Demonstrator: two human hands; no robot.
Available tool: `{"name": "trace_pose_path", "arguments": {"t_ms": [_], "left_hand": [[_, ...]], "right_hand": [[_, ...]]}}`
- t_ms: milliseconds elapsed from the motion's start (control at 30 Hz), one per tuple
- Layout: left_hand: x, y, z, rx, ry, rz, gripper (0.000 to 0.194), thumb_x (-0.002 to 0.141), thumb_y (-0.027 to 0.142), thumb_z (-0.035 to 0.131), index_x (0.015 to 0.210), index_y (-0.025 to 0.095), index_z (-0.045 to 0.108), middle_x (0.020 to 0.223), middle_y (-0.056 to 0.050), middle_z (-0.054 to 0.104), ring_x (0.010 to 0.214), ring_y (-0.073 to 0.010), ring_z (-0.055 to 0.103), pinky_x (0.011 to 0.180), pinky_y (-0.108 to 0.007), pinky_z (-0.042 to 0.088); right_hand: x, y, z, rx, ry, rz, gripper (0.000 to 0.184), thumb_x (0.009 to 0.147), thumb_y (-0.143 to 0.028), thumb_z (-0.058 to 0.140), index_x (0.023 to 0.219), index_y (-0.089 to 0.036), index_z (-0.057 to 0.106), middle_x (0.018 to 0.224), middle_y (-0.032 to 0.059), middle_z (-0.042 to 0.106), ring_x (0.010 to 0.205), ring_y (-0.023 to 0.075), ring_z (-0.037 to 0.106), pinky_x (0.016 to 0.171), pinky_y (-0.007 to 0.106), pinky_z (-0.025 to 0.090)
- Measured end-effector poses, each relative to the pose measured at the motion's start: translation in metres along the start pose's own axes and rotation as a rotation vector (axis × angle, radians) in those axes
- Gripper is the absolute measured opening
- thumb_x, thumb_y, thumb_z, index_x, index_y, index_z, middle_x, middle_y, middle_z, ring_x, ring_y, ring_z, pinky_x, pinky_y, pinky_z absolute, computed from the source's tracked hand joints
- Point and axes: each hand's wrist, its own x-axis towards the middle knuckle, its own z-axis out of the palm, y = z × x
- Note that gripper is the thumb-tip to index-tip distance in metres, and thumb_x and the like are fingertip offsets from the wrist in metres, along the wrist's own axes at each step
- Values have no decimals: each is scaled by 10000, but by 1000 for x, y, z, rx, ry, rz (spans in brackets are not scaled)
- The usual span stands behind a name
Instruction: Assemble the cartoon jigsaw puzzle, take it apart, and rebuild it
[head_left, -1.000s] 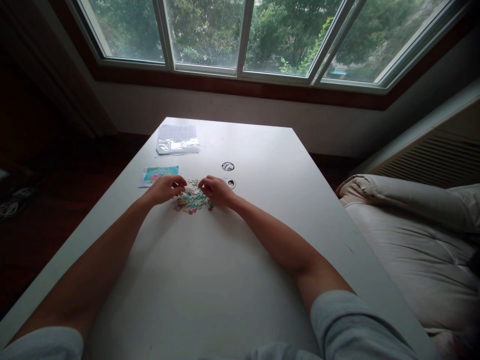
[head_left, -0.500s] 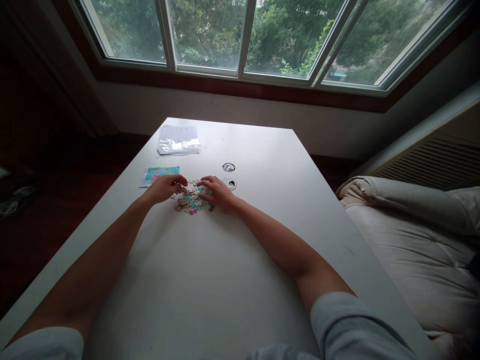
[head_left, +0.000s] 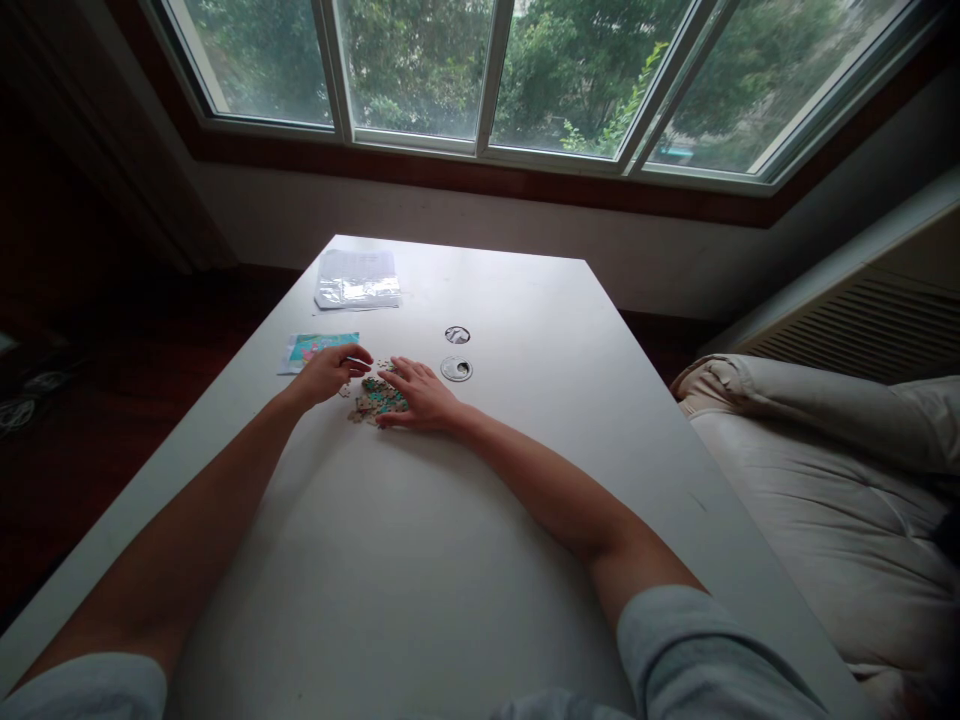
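Note:
A heap of small jigsaw puzzle pieces (head_left: 372,396), teal, tan and other colours, lies on the white table (head_left: 420,560). My right hand (head_left: 426,395) rests over the right side of the heap, fingers spread and pointing left, hiding part of it. At the heap's left edge is my left hand (head_left: 330,373), its fingers loosely curved and apart, with nothing visible in them. Partly behind my left hand lies a flat packet with a teal and pink picture (head_left: 304,347).
Farther back on the table is a clear plastic sleeve with papers (head_left: 358,280). Two round cut-outs or stickers (head_left: 457,335) lie right of the heap, one behind the other. A padded beige seat (head_left: 810,500) stands along the table's right side, and a window (head_left: 480,80) is beyond.
My right hand has moved left and a little nearer to me, pushing over the pieces, and the heap looks narrower. The nearer round item is now uncovered. My left hand has barely moved.

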Motion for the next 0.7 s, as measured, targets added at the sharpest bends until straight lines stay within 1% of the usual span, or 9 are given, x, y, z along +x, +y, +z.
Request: {"name": "trace_pose_path", "arguments": {"t_ms": [100, 200, 300, 433, 533, 600, 700], "left_hand": [[-1, 1, 3, -108, 5, 8, 251, 657, 183, 612, 894, 184, 695, 1036, -68, 722, 1033, -246, 700, 943, -415, 551], [-4, 3, 4, -191, 6, 5, 289, 604, 141, 632, 885, 190, 672, 1109, -61, 703, 1080, -247, 677, 958, -426, 542], [-6, 6, 6, -290, 18, -23, 315, 554, 104, 653, 857, 187, 644, 1073, -50, 706, 1072, -240, 675, 961, -421, 536], [-6, 8, 10, -409, 49, -66, 320, 538, 105, 732, 825, 177, 608, 1014, -41, 707, 972, -206, 696, 921, -377, 535], [-5, 7, 11, -424, 62, -77, 333, 540, 134, 783, 812, 172, 593, 989, -39, 707, 903, -191, 704, 842, -334, 533], [-5, 7, 11, -415, 70, -74, 339, 540, 142, 796, 808, 171, 591, 993, -40, 711, 905, -193, 706, 811, -314, 527], [-6, 8, 11, -394, 70, -69, 338, 558, 171, 811, 814, 174, 591, 1010, -51, 721, 930, -209, 711, 801, -318, 530]], "right_hand": [[1, -2, 0, 2, -11, 0, 954, 823, -764, 623, 1575, -231, 379, 1672, 182, 250, 1558, 363, 196, 1243, 563, 205], [2, -2, 1, -3, -26, 0, 926, 816, -757, 640, 1557, -253, 406, 1660, 161, 289, 1555, 356, 207, 1248, 556, 192], [2, -2, 1, -21, -1, -6, 818, 841, -715, 649, 1499, -260, 481, 1624, 151, 363, 1526, 348, 272, 1236, 546, 219], [3, 1, -2, -36, 64, -30, 619, 886, -622, 661, 1379, -257, 572, 1509, 135, 500, 1416, 309, 417, 1163, 485, 335], [4, 2, -5, -42, 81, -37, 509, 902, -572, 669, 1288, -244, 615, 1385, 122, 582, 1309, 294, 484, 1081, 454, 395], [5, 3, -6, -43, 81, -38, 447, 908, -535, 678, 1242, -241, 635, 1322, 113, 605, 1254, 284, 501, 1046, 437, 406], [5, 4, -7, -40, 81, -35, 369, 915, -481, 685, 1198, -246, 654, 1267, 102, 617, 1200, 272, 512, 1023, 418, 407]]}}
